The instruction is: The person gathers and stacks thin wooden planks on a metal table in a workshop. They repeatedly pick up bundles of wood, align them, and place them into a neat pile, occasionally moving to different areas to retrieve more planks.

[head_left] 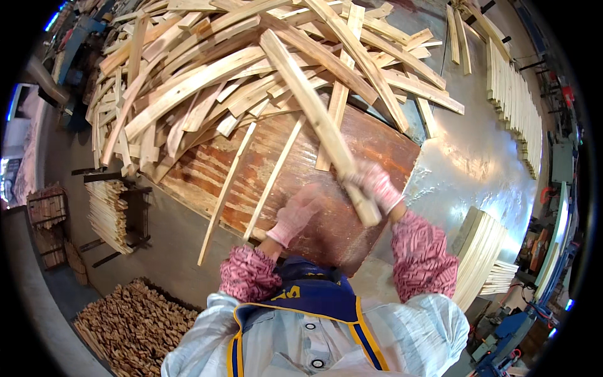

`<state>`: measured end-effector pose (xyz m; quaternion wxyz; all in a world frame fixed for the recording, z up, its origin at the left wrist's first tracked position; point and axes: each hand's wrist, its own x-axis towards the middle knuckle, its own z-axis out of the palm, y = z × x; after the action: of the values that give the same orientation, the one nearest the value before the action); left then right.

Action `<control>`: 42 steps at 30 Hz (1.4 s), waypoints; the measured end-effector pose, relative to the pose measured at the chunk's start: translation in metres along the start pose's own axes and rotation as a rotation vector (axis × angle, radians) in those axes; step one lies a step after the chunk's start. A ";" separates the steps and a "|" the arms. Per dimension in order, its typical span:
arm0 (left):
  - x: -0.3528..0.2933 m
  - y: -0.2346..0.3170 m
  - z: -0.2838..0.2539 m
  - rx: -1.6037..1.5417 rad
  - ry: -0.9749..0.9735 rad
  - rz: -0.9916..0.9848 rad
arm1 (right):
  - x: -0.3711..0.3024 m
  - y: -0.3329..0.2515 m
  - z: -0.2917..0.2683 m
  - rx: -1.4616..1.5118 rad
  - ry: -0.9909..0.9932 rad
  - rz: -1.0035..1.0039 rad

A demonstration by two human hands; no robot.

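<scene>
Wooden board, long, narrow and straight-edged, runs slantwise over the middle of the worktable, its near end close to the person and its far end in front of the heap of lumber. Whether that far end rests on the heap or is lifted clear of it, I cannot tell. The wood is pale yellow, with a slightly warmer tone along the broad face, and its side edge shows as a narrow band. The near end is cut off square and looks a little blurred.

The right hand, in a pinkish-white glove, grips the board near that end, its fingers closed over the edge. The left hand, gloved likewise, is apart from the board, above the reddish-brown tabletop; it is too blurred to tell how its fingers are set. Just beyond it lies a thin strip, and farther left a second strip juts past the table edge.

The tabletop is worn and streaked with lighter patches. To its right spreads a shiny metal surface, with a stack of pale boards near the right forearm.
</scene>
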<state>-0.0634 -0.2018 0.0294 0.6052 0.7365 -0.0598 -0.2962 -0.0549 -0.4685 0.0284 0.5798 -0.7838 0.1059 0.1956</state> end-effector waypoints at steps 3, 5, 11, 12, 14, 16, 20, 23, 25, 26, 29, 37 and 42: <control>0.011 -0.007 0.031 -0.689 -0.140 -0.223 | 0.003 0.001 0.019 -0.175 -0.008 -0.119; 0.007 -0.007 0.035 -0.749 0.045 -0.293 | 0.039 -0.026 0.009 -0.522 0.288 -0.197; -0.025 -0.008 -0.015 0.016 0.368 -0.385 | 0.143 -0.104 -0.035 -1.007 0.590 0.057; -0.038 -0.024 -0.021 -0.186 0.452 -0.269 | 0.143 -0.108 -0.030 -0.953 0.565 0.013; -0.073 -0.036 -0.052 0.412 0.533 -0.042 | 0.127 -0.113 -0.020 -0.878 0.448 0.126; -0.102 -0.024 -0.068 0.761 0.503 0.076 | 0.109 -0.031 -0.030 -0.739 0.685 -0.383; -0.180 -0.078 -0.079 1.026 0.521 0.010 | -0.005 -0.054 0.040 0.888 0.100 0.029; -0.197 -0.107 -0.084 1.119 0.490 -0.007 | -0.057 -0.040 0.079 0.955 0.040 0.195; -0.182 -0.101 -0.090 0.954 0.442 -0.152 | -0.075 0.004 0.117 0.724 0.095 0.097; -0.173 -0.111 -0.099 1.005 0.441 -0.039 | -0.082 0.031 0.132 0.202 0.172 0.056; -0.151 -0.106 -0.103 1.055 0.419 0.028 | -0.110 0.012 0.200 -0.202 0.129 0.154; -0.133 -0.100 -0.075 0.963 0.372 0.009 | -0.048 -0.026 0.248 -0.603 -0.395 -0.046; -0.130 -0.074 -0.070 1.095 0.349 0.008 | 0.086 0.003 0.057 -1.126 0.820 -0.369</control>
<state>-0.1538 -0.0652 0.0147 0.1375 0.9803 -0.1066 -0.0937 0.0105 -0.4105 -0.0253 0.0249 -0.9793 0.0640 -0.1905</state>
